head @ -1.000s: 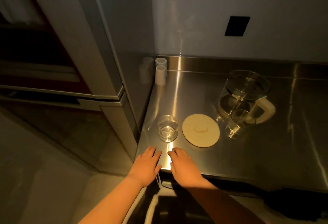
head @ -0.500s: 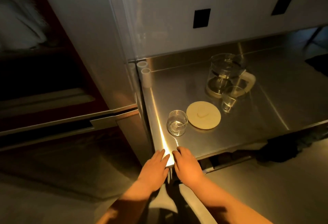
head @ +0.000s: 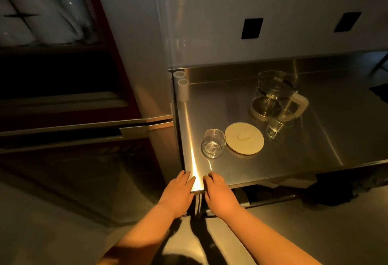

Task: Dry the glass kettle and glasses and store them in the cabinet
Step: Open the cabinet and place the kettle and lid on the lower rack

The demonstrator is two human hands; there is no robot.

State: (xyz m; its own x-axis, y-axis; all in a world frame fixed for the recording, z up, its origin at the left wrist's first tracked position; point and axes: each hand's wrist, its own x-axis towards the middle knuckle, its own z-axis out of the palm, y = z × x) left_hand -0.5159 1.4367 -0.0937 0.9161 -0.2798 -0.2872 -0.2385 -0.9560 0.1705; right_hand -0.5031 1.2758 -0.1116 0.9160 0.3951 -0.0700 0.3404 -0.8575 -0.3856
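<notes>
A glass kettle [head: 273, 94] with a cream handle stands uncovered at the back right of the steel counter [head: 304, 155]. Its round cream lid [head: 244, 138] lies flat in front of it. A small tumbler glass [head: 213, 143] stands left of the lid, and a second glass [head: 278, 123] leans or stands against the kettle's front. My left hand [head: 178, 191] and my right hand [head: 218, 193] rest flat, fingers straight, on the counter's near left corner, holding nothing.
Two white tubes [head: 182, 87] stand at the counter's back left corner against a tall steel cabinet [head: 138, 44]. A dark open shelf unit [head: 52, 65] with white bundles is on the left. Black cloth-like shapes [head: 327, 189] sit under the counter edge.
The view has pulled back and swung left, showing more of the counter and floor. Both hands stay flat on the counter corner.
</notes>
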